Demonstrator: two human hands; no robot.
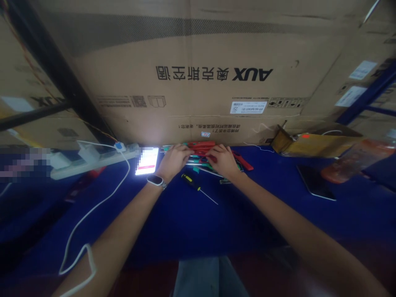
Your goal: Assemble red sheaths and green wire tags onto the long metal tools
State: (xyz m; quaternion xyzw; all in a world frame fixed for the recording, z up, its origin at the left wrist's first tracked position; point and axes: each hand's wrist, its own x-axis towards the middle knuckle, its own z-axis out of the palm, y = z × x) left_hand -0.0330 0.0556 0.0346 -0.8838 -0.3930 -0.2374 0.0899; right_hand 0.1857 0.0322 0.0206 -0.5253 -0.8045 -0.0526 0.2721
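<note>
Both my arms reach forward over a blue table top (192, 222). My left hand (175, 161), with a watch on the wrist, lies with curled fingers on a heap of red-handled and green-handled tools (201, 145) at the far edge. My right hand (222, 160) rests on the same heap, fingers bent over the tools. What each hand grips is hidden among them. A small screwdriver (198, 187) with a black and yellow handle lies loose just in front of the hands.
A lit phone (147, 161) lies left of my left hand. A white power strip (89, 161) and white cable (93, 210) sit at the left. A large cardboard box (198, 74) stands behind. A dark tablet (315, 181), an orange bottle (355, 159) and a yellow box (309, 144) are at the right.
</note>
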